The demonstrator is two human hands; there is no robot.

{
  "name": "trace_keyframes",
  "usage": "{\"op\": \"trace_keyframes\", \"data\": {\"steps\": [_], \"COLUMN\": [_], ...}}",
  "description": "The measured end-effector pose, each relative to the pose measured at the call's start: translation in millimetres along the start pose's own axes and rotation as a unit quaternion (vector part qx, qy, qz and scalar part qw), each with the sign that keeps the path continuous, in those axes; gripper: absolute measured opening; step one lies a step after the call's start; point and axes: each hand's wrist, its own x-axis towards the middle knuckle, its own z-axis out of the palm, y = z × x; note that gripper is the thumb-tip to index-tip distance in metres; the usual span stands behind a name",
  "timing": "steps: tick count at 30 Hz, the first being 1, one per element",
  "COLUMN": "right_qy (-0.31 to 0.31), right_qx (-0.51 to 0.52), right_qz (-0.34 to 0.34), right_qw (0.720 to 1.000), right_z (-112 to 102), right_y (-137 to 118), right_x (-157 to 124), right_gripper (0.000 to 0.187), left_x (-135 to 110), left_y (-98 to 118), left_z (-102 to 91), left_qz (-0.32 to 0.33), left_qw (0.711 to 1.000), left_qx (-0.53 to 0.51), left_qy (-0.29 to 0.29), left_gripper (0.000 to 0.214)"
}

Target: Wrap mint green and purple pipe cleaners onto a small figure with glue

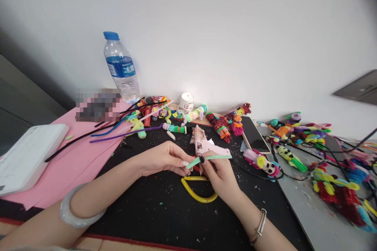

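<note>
A light green pipe cleaner [219, 157] stretches between my two hands above the black mat. My left hand [165, 159] pinches its left end between thumb and fingertips. My right hand [219, 172] grips it further along, thumb pressed on top, and its free end points right. Just below my fingers are the yellow curved handles [196, 195] of a tool; its red part is mostly hidden, and whether a hand touches it I cannot tell. A pink glue gun [210, 148] with a crusted nozzle lies right behind my hands.
Loose pipe cleaners [126, 135] lie across pink sheets [108, 151] at left, near a white box [32, 157]. Along the wall stand a water bottle [120, 68] and a paper cup [186, 103]. Colourful pipe-cleaner figures [219, 125], a phone [257, 137] and cables spread rightward.
</note>
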Motion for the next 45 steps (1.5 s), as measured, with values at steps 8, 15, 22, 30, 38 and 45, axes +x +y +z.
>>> {"op": "trace_keyframes", "data": {"steps": [8, 15, 22, 30, 38, 45], "right_qy": [-0.007, 0.062, 0.086, 0.084, 0.082, 0.075], "right_qx": [0.102, 0.127, 0.104, 0.084, 0.071, 0.048], "right_qz": [0.045, 0.068, 0.053, 0.044, 0.037, 0.019], "right_qw": [0.994, 0.988, 0.989, 0.992, 0.993, 0.996], "right_z": [3.0, 6.1, 7.3, 8.0, 8.9, 8.9], "right_y": [1.8, 1.8, 1.7, 1.5, 1.3, 0.0], "right_x": [-2.4, -2.9, -3.7, -6.3, -6.1, -7.1], "right_gripper": [0.026, 0.025, 0.021, 0.020, 0.019, 0.017], "left_x": [-1.6, -1.2, -0.2, 2.0, 1.9, 2.0], "left_y": [3.7, 6.1, 5.4, 1.9, 3.6, 2.0], "left_z": [0.3, 7.6, 20.3, 17.6, 19.7, 20.9], "left_qz": [-0.008, 0.008, 0.019, 0.045, 0.037, 0.042], "left_qw": [1.000, 0.998, 0.997, 0.993, 0.993, 0.996], "left_qx": [-0.002, -0.058, -0.010, 0.040, 0.021, 0.008], "left_qy": [-0.024, 0.003, 0.079, 0.102, 0.107, 0.083], "left_gripper": [0.020, 0.025, 0.023, 0.022, 0.021, 0.025]}}
